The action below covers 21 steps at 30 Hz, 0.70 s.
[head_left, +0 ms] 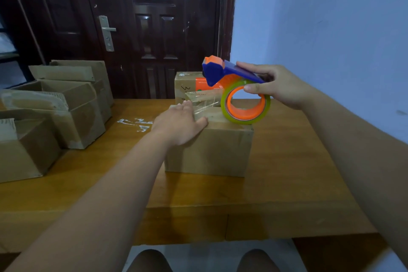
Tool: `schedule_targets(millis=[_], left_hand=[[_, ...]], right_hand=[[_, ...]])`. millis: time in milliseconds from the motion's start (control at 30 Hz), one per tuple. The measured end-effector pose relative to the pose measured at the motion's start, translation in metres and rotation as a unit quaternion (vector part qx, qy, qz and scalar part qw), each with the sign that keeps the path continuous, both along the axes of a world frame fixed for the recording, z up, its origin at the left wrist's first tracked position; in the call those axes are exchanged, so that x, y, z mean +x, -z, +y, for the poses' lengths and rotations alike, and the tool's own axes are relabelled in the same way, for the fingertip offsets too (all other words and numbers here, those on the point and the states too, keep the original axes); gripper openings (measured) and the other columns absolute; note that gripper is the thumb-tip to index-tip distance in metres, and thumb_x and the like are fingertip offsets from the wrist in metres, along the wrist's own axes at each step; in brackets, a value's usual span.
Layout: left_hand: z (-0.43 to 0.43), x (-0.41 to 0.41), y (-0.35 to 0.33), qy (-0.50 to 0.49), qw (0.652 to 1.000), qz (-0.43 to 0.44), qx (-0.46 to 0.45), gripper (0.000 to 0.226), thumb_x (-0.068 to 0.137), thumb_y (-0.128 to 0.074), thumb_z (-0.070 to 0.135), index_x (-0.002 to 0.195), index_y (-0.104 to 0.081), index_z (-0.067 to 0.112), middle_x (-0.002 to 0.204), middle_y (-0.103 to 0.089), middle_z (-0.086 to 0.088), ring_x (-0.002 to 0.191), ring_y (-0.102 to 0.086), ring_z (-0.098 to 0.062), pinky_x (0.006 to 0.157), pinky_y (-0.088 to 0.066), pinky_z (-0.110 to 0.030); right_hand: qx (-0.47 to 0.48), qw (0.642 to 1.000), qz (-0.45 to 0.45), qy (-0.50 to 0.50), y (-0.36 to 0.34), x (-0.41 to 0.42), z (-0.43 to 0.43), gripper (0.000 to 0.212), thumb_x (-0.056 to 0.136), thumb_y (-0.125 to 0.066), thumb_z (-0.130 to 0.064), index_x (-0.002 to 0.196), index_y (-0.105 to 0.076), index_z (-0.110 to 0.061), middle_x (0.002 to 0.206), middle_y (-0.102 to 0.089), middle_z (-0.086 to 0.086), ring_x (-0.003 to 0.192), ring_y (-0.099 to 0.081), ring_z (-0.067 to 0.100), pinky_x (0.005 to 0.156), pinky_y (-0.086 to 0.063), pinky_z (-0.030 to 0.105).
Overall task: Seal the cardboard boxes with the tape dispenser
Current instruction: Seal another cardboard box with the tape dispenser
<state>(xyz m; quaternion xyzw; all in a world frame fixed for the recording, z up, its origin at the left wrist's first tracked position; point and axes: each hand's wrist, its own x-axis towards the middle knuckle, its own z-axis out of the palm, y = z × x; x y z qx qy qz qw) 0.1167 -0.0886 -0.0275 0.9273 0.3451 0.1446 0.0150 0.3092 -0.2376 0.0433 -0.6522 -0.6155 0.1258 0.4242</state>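
Grip: right hand (280,86) curled round tape dispenser (220,70), thumb on roll, at right top edge of box (212,152); contact unclear. Left hand (178,123) flat, pressing box top mid-table (287,172).

Risks: tape strip (205,99) looks slack and creased, so skewed pull likely wrinkles it; box may slide if press eases.

Count: one dispenser, two closed boxes (second box (185,86) behind), at least four open boxes (72,117) left.
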Motion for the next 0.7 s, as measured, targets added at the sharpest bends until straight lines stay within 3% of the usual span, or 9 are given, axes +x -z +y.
schedule_targets(millis=[133,267,333,433,567,700], left_hand=[[-0.001,-0.001,0.001,0.000,1.000,0.006,-0.002,0.079,0.091,-0.028,0.063,0.149,-0.020,0.010,0.151,-0.034,-0.010,0.134,-0.037,-0.027,0.101,-0.038,-0.041],[0.000,0.002,0.002,-0.005,1.000,0.018,-0.004,0.080,0.091,-0.026,0.064,0.149,-0.018,0.009,0.152,-0.032,-0.011,0.137,-0.033,-0.027,0.105,-0.035,-0.041],[0.000,0.003,0.002,-0.007,1.000,0.019,-0.001,0.079,0.092,-0.025,0.064,0.149,-0.018,0.009,0.153,-0.030,-0.011,0.138,-0.031,-0.027,0.106,-0.033,-0.042],[0.001,0.001,0.002,-0.002,1.000,0.023,0.000,0.078,0.092,-0.024,0.063,0.149,-0.018,0.010,0.155,-0.027,-0.009,0.140,-0.028,-0.026,0.108,-0.031,-0.042],[0.002,0.000,0.002,0.002,0.999,0.037,0.000,0.078,0.093,-0.023,0.062,0.150,-0.016,0.009,0.157,-0.021,-0.008,0.142,-0.024,-0.025,0.111,-0.026,-0.040],[0.003,0.001,0.002,0.006,0.999,0.049,0.003,0.077,0.093,-0.021,0.063,0.150,-0.015,0.011,0.157,-0.019,-0.007,0.143,-0.021,-0.024,0.112,-0.023,-0.040]], right_hand=[[-0.037,0.997,-0.062,0.014,-0.013,0.009,-0.007,0.051,0.081,-0.072,-0.025,0.120,-0.050,-0.050,0.117,-0.064,-0.011,0.101,-0.059,0.000,0.081,-0.044,0.005],[-0.053,0.996,-0.064,0.031,-0.020,0.025,-0.030,0.048,0.079,-0.073,-0.026,0.116,-0.055,-0.051,0.098,-0.066,-0.027,0.081,-0.059,-0.014,0.067,-0.040,0.001],[-0.031,0.998,-0.033,0.040,-0.013,0.034,-0.042,0.048,0.073,-0.073,-0.034,0.116,-0.058,-0.049,0.098,-0.066,-0.032,0.084,-0.059,-0.015,0.069,-0.040,0.000],[-0.019,0.999,0.016,0.040,0.007,0.041,-0.048,0.048,0.065,-0.073,-0.043,0.111,-0.062,-0.054,0.109,-0.066,-0.027,0.097,-0.061,-0.009,0.076,-0.044,0.007],[-0.009,0.998,0.053,0.043,0.030,0.047,-0.046,0.050,0.066,-0.080,-0.049,0.112,-0.062,-0.056,0.108,-0.067,-0.026,0.090,-0.060,-0.009,0.071,-0.045,0.008],[-0.008,0.997,0.074,0.038,0.046,0.053,-0.048,0.063,0.054,-0.080,-0.062,0.114,-0.061,-0.056,0.112,-0.066,-0.025,0.092,-0.061,-0.008,0.070,-0.046,0.009]])
